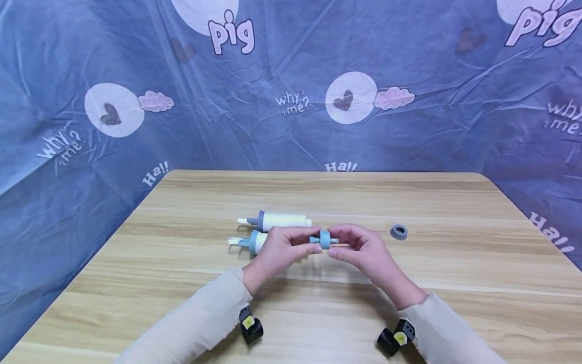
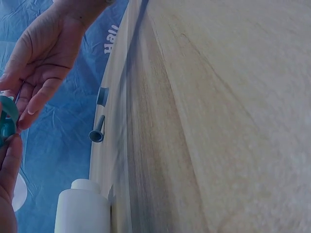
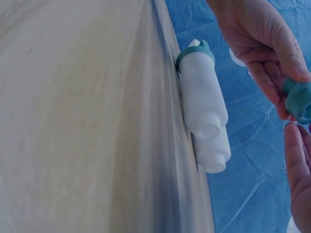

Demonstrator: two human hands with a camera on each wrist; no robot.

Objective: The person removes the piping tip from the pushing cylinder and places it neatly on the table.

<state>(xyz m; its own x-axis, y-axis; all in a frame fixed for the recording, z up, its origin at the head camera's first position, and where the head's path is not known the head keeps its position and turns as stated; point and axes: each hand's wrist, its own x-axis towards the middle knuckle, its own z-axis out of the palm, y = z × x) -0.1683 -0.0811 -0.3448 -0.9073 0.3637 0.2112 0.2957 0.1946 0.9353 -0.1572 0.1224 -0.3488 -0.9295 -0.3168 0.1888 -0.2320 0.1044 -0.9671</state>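
Note:
A teal ring with a flared tube through it [image 1: 325, 239] is held above the table between both hands. My left hand [image 1: 282, 247] pinches it from the left with thumb and fingers. From the opposite side my right hand [image 1: 361, 248] brings thumb and fingertips round the narrow end, at the ring's edge. The right wrist view shows the left thumb pressed on the teal ring [image 3: 297, 101]. In the left wrist view the ring [image 2: 8, 114] sits at the frame's left edge, partly cut off.
Two white bottles lie left of the hands: one with a grey-blue collar [image 1: 286, 220], one with a teal collar [image 1: 253, 242], partly behind my left hand. A grey-blue ring [image 1: 399, 232] lies to the right. The left wrist view adds a grey-blue flared tube [image 2: 97, 131].

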